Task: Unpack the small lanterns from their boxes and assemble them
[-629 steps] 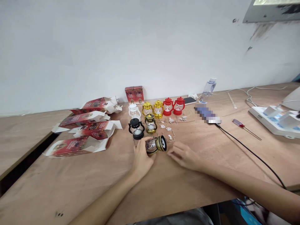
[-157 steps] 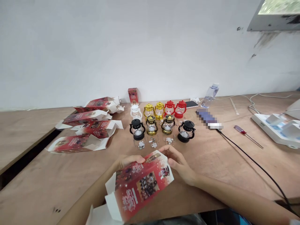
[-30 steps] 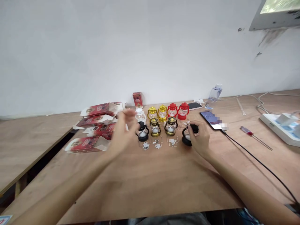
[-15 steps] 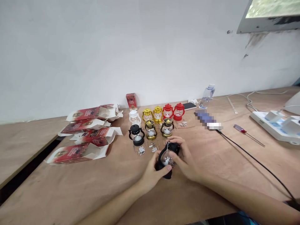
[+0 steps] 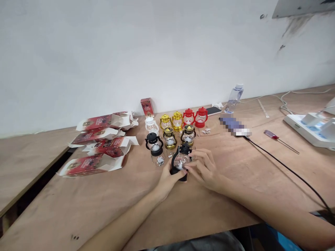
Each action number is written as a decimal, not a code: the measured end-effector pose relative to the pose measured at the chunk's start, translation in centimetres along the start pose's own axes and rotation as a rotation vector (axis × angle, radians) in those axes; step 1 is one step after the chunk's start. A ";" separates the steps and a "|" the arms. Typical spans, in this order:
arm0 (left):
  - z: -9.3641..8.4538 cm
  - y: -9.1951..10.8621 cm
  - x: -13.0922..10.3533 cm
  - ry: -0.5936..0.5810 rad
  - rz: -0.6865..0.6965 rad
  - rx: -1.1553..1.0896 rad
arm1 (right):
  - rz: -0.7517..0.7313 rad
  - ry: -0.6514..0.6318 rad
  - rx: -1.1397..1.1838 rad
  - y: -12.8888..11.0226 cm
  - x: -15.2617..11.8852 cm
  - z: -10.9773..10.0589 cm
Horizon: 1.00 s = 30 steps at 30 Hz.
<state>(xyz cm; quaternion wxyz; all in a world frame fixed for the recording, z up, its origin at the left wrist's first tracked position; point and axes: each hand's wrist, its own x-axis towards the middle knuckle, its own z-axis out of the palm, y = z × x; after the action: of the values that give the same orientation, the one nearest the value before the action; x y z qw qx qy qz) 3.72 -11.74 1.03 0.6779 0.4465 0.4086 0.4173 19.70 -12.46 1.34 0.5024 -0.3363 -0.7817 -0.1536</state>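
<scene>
A small black lantern (image 5: 181, 161) with a clear globe stands nearly upright near the middle of the wooden table (image 5: 104, 202). My left hand (image 5: 167, 179) is wrapped round its base from the left, thumb across the front. At its right side is my right hand (image 5: 205, 169), fingers bent and spread, fingertips touching or very near the globe; whether they pinch a small part is too small to tell. Behind it stand another black lantern (image 5: 154, 144), a white one (image 5: 151, 124), two bronze ones (image 5: 170, 138), two gold ones (image 5: 177, 121) and two red ones (image 5: 201, 117).
Opened red boxes (image 5: 86, 165) lie at the left, and a closed one (image 5: 147, 107) leans on the wall. Rightward are a bottle (image 5: 234, 99), a phone (image 5: 213, 111), a screwdriver (image 5: 272, 135), a black cable (image 5: 282, 162) and a power strip (image 5: 309, 130). Small metal pieces (image 5: 160, 160) lie beside the lanterns.
The held lantern has turned more upright and moved slightly up and left in view. My right hand's fingers have come off its top and spread at its right side. The camera view has shifted.
</scene>
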 end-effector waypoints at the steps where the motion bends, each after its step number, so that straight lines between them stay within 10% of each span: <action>1: 0.0 0.0 0.0 0.013 0.010 -0.010 | -0.017 -0.003 -0.001 -0.1 0.1 -0.1; 30: 0.0 0.4 0.1 -0.002 0.121 0.199 | -0.013 -0.089 -0.088 0.5 0.1 0.2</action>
<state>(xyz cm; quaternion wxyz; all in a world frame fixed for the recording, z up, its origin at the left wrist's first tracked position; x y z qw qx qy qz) 3.65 -11.57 1.42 0.6041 0.5361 0.4195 0.4143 19.90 -11.95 1.33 0.4508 -0.3594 -0.7979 -0.1757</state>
